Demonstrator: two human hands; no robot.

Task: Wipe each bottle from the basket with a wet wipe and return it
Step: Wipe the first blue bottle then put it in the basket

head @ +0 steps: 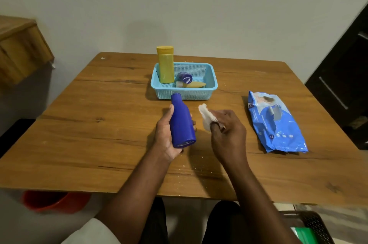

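My left hand (165,140) grips a dark blue bottle (181,122), held above the table with its cap pointing toward the basket. My right hand (229,134) pinches a crumpled white wet wipe (207,116) just right of the bottle, not touching it. The light blue mesh basket (211,84) stands beyond both hands. Inside it a tall yellow bottle (166,64) stands upright at the left, a small purple bottle (185,78) leans in the middle, and a small yellowish tube (192,84) lies flat.
A blue pack of wet wipes (275,122) lies on the wooden table (99,124) to the right, its flap open. A red bucket (53,202) sits under the table's left front edge. A dark cabinet (348,84) stands at the right.
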